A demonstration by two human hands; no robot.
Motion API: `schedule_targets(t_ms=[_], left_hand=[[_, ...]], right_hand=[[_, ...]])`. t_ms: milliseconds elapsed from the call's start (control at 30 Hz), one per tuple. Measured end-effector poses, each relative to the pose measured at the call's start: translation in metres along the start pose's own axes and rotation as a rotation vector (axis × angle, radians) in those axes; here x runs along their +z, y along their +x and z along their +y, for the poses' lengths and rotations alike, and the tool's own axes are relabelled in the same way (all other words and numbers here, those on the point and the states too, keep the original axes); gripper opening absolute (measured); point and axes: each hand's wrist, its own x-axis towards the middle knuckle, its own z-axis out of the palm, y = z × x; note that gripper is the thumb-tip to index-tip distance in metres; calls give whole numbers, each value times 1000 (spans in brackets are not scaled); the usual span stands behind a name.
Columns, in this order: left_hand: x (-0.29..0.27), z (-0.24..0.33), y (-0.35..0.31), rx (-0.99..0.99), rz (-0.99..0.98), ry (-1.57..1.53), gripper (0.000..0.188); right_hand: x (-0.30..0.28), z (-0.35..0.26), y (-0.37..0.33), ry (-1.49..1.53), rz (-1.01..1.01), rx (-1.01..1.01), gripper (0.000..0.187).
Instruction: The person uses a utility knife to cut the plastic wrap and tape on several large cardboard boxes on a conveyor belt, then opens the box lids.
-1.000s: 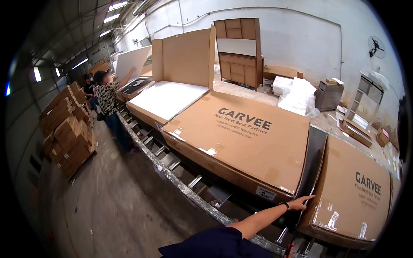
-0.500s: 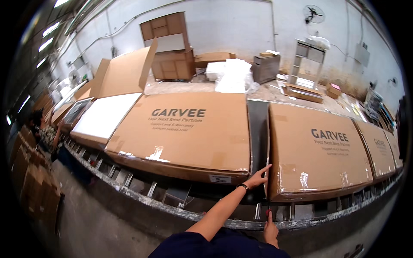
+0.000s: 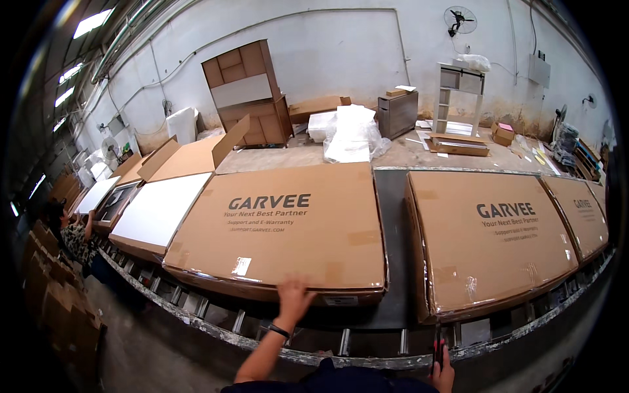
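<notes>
My left hand (image 3: 295, 302), with a dark band at the wrist, reaches to the near edge of a large taped cardboard box (image 3: 301, 245). Its slightly blurred fingers lie spread over that edge. Low on the right, my right hand (image 3: 443, 374) is closed round a slim red-and-black tool (image 3: 438, 350), held upright; its exact kind is not clear. Just beyond the tool sits a second closed cardboard box (image 3: 491, 262). A dark gap separates these two boxes on the conveyor (image 3: 393, 308).
Left of the middle box is an open carton (image 3: 141, 245) with a white panel on top. A person (image 3: 78, 232) stands by the line farther left. Flat cardboard (image 3: 62, 308) is stacked beside the floor. More boxes (image 3: 576, 213) continue right. White foam (image 3: 350, 131) and furniture stand behind.
My left hand has moved left from the right-hand box's side to the middle box's near edge. My right hand has shifted slightly right and down, with the tool. The head view has tilted.
</notes>
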Motion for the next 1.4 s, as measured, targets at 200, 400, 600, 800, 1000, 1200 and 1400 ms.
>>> schedule_targets(t_ms=[200,400,600,800,1000,1200,1400], left_hand=[[2,-61,12,28,-216,-10,65],[11,-68,9,23,-33,22,57],[29,-93,6,220,369,268,45],[13,-88,24,386,439,330,39],[-40,-94,145,385,812,218,34],[-198,-43,468,437,1180,183,61],[-99,-39,579,120,604,280,79]], right_hand=[[67,-28,102,94,83,-378,55],[95,-103,115,157,0,-335,52],[106,-127,144,-274,660,-757,51],[132,-69,172,547,602,-274,54],[120,-85,172,83,456,-591,60],[103,-88,149,301,474,-438,55],[103,-80,122,225,714,-169,56]])
